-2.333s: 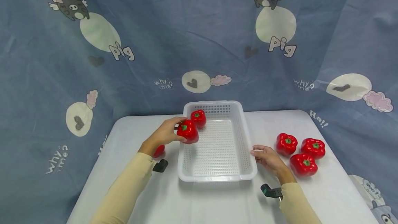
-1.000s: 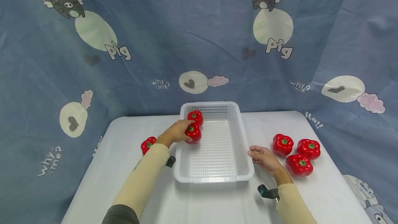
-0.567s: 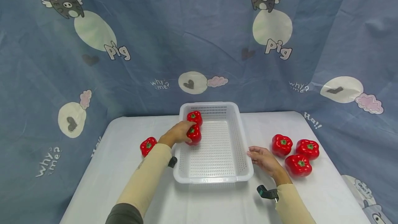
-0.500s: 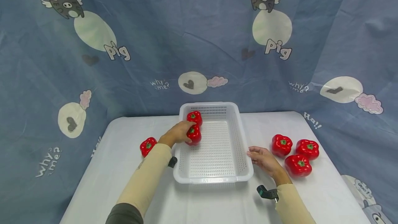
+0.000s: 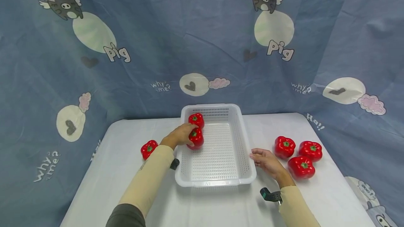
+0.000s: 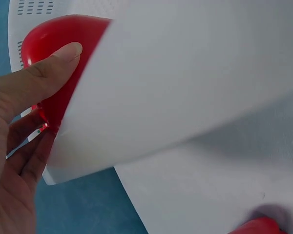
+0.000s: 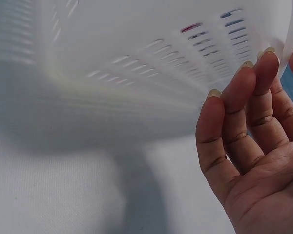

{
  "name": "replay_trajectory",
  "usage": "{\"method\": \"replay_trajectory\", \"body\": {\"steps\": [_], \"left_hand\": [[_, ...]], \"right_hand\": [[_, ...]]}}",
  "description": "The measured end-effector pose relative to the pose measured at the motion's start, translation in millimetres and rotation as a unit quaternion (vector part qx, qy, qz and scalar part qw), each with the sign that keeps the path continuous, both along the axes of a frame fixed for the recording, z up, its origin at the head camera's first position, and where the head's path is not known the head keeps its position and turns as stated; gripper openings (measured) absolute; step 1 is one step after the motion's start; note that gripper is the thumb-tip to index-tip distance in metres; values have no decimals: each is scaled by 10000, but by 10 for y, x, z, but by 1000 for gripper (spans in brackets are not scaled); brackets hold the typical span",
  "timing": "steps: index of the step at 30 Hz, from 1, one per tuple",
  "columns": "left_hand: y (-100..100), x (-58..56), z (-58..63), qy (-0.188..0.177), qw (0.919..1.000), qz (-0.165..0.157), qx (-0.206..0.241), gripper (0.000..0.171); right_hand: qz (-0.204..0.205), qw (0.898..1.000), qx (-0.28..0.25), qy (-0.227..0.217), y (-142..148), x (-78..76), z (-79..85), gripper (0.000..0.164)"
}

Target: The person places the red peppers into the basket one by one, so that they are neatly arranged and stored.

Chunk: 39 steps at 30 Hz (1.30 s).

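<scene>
A red bell pepper (image 5: 197, 140) is at the left side of the white perforated basket (image 5: 217, 184). My left hand (image 5: 180, 136) grips this pepper, thumb on its near side. In the left wrist view, the basket wall hides part of the pepper (image 6: 68, 36). Just behind it, inside the basket, sits another red bell pepper (image 5: 197, 119). At the basket's right rim is my right hand (image 5: 268, 163). The right wrist view shows the fingers of that hand (image 7: 263, 141) curled, their tips at the outer wall under the rim.
One more red bell pepper (image 5: 148, 149) lies on the white table (image 5: 126, 132), left of the basket, partly behind the left forearm. On the right, three red peppers (image 5: 301, 167) stand grouped. A blue printed curtain (image 5: 157, 38) hangs behind the table.
My left hand has carried the pepper rightward and down into the basket, in front of the first one. It has barely moved over the last half second. The right hand stays at the rim.
</scene>
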<state>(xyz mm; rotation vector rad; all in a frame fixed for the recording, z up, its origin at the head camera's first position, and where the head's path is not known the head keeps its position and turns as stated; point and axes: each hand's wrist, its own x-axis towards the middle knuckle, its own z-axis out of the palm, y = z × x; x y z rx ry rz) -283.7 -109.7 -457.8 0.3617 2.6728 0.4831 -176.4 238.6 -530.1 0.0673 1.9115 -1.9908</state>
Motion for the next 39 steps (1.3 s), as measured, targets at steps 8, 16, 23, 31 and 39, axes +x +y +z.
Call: {"method": "replay_trajectory", "body": {"steps": [8,16,23,31,39], "left_hand": [[8,11,-19,-40,10000,-24,-14,87],[29,35,-44,4,9997,-165,-158,86],[36,47,-19,-25,9997,-165,-177,84],[28,82,17,35,9998,-191,-85,81],[-2,80,-4,121,9996,-239,122,76]], "right_hand": [[9,10000,24,-26,-4,1,18,35],[17,10000,59,20,-7,5,17,36],[-33,9999,119,9,-9,9,12,38],[-36,9999,126,22,-22,11,23,39],[40,9999,89,72,-16,23,38,38]]}}
